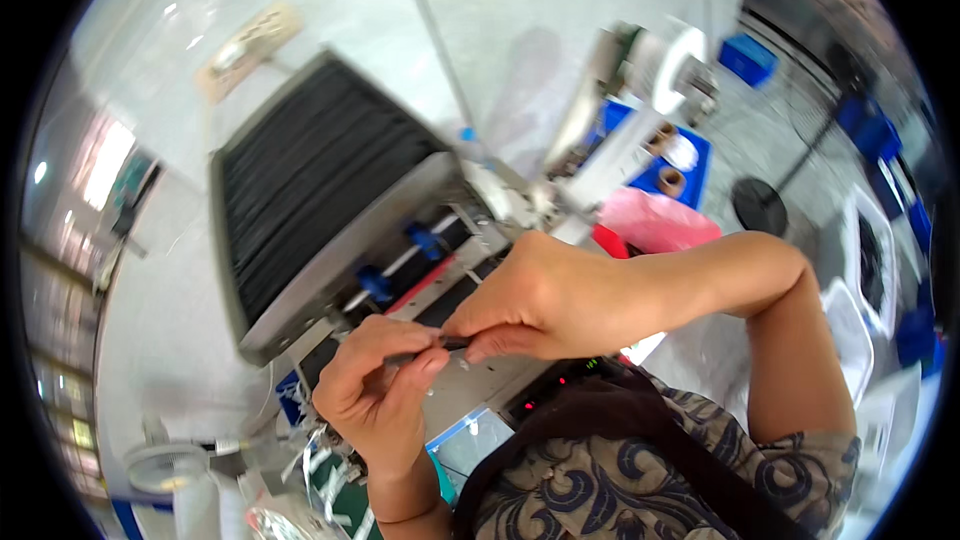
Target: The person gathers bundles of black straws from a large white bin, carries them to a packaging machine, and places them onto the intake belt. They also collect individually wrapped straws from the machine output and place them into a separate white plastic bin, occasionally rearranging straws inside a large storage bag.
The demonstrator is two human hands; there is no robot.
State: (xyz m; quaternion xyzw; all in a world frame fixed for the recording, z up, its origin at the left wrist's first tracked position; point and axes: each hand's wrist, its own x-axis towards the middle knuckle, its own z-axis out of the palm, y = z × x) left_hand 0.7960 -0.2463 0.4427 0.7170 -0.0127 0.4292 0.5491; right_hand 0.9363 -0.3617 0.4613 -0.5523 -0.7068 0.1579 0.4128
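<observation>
Between my two hands is a small, thin dark piece [455, 343], too small and blurred to name its kind. My left hand [375, 380] pinches one end of it between thumb and fingers. From the right, my right hand [530, 300] pinches its other end, the fingertips of both hands nearly meeting. Both hands are held over the front of a bench machine [410, 275] with blue rollers and a metal frame. A wide black ribbed sheet or belt [310, 175] covers the machine's sloping top.
A pink bag [655, 222] lies right of the machine, near a blue tray [695, 175] holding rolls. A white reel [682, 70] stands behind. Red lights glow on a control panel [545, 395] close to my body. White scraps [325, 485] lie at lower left.
</observation>
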